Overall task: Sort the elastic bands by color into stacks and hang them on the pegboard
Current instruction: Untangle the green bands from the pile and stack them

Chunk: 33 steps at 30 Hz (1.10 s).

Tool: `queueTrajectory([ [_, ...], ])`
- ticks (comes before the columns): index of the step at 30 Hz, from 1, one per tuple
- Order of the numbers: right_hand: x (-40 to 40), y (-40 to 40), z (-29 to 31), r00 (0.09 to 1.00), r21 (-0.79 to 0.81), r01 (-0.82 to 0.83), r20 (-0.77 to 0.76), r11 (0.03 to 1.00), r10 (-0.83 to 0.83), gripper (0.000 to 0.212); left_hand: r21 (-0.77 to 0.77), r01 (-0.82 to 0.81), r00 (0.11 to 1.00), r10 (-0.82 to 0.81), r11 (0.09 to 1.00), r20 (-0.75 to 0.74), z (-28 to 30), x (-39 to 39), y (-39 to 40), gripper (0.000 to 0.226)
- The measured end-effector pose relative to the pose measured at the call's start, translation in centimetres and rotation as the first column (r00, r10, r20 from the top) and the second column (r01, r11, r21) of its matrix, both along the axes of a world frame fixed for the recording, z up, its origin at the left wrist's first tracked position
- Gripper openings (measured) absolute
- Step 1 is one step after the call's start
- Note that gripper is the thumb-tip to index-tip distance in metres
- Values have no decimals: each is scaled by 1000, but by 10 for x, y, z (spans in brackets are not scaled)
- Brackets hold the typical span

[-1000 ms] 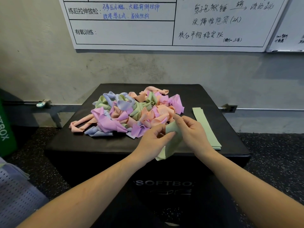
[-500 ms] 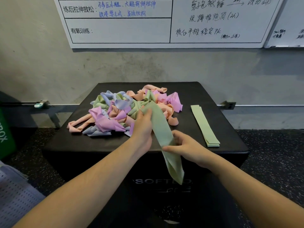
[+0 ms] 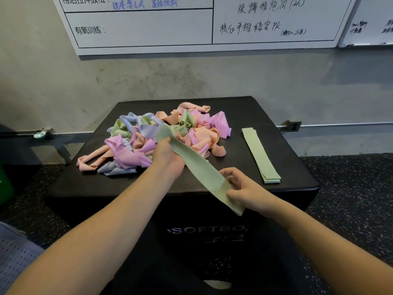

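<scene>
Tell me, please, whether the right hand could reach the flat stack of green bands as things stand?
Probably yes: the flat stack of green bands lies uncovered beside the right hand, though its grip holds the stretched green band.

Soft, even indoor light; the whiteboard (image 3: 191, 24) at the top is brightest. Faint shadows fall on the grey wall (image 3: 148, 81). Edges bow with wide-angle distortion, and fine detail looks slightly soft.

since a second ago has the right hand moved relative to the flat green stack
Yes. The right hand has dropped toward the box's near edge, from beside the far end of the flat green stack to level with its near end, pulling the green band straight.
</scene>
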State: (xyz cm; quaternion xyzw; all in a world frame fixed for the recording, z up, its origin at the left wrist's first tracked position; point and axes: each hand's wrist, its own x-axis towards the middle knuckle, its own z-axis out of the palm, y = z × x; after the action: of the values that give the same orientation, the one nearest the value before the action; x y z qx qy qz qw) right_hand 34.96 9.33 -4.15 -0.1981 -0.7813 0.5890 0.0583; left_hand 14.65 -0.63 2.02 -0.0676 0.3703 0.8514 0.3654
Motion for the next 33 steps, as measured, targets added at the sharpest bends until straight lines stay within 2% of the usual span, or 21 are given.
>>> queueTrajectory([
  [3,5,10,-9,998,7,69,-3,998,-69,41,14,-8,1000,8,1000,17,-8,-16,8,21],
  [6,11,25,-17,980,10,194,-52,981,-193,37,-2,55,998,-55,998,4,-14,-25,16,30],
  [8,15,32,-17,955,-32,266,-127,963,-268,21,-63,109,992,-112,992,-51,-21,-31,25,35],
  [10,20,39,-17,947,-20,290,-137,957,-290,11,-180,111,978,-139,977,-153,-26,-31,34,41],
  [11,24,42,-17,954,-10,278,-117,961,-277,14,-241,88,967,-141,967,-212,-28,-30,38,39],
  [14,38,54,-18,974,-38,209,-77,977,-211,44,-415,20,924,-175,910,-339,-29,-25,55,30],
  [17,47,70,-28,981,83,178,-88,980,-171,54,-465,35,899,-231,885,-371,-32,-27,75,29],
  [21,55,87,-37,947,112,298,-161,948,-278,29,-475,43,884,-255,879,-392,-33,-25,109,41],
  [24,61,104,-45,936,239,324,-219,915,-274,20,-498,81,871,-304,864,-387,-33,-17,141,37],
  [26,65,118,-52,931,407,348,-255,844,-261,11,-541,90,836,-359,836,-415,-36,-15,165,30],
  [28,70,131,-59,930,544,362,-272,758,-249,24,-577,97,796,-411,811,-444,-38,-13,189,22],
  [30,75,144,-60,928,610,366,-297,703,-226,33,-596,114,770,-450,795,-453,-39,-11,215,14],
  [33,76,164,-57,926,681,361,-343,637,-158,29,-623,124,723,-500,772,-476,-41,-6,252,11],
])
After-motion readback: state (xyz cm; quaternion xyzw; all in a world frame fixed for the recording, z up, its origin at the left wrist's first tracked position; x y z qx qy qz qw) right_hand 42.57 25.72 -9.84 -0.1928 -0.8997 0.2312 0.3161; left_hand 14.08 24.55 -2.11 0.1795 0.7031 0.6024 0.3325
